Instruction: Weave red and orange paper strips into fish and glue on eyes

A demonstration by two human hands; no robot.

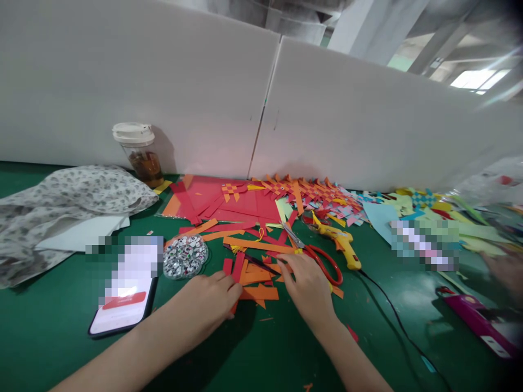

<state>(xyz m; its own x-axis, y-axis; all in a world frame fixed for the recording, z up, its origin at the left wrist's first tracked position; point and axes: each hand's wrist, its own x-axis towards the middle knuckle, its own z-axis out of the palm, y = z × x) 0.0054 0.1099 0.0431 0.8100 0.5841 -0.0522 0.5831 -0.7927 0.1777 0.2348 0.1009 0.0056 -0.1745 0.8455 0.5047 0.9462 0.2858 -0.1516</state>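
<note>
My left hand (pixel 216 294) is curled at the near edge of a pile of red and orange paper strips (pixel 258 293), its fingers closed on a red paper strip that shows under them. At the right of the pile, my right hand (pixel 308 288) has thumb and forefinger tips drawn together; what lies between them is hidden. A dark slim tool (pixel 261 264) reaches across the strips to that thumb. Beside the right hand lie red-handled scissors (pixel 327 264), blades pointing away. Left of the pile sits a clear flower-shaped box of googly eyes (pixel 186 256).
A yellow glue gun (pixel 343 242) trails a black cord. Woven paper fish (pixel 314 190) and red sheets (pixel 245 209) line the partition. A phone (pixel 131 288), a patterned cloth (pixel 90 190) and a lidded cup (pixel 141 155) are left. Another person's hand (pixel 502 272) appears far right near a purple object (pixel 476 321).
</note>
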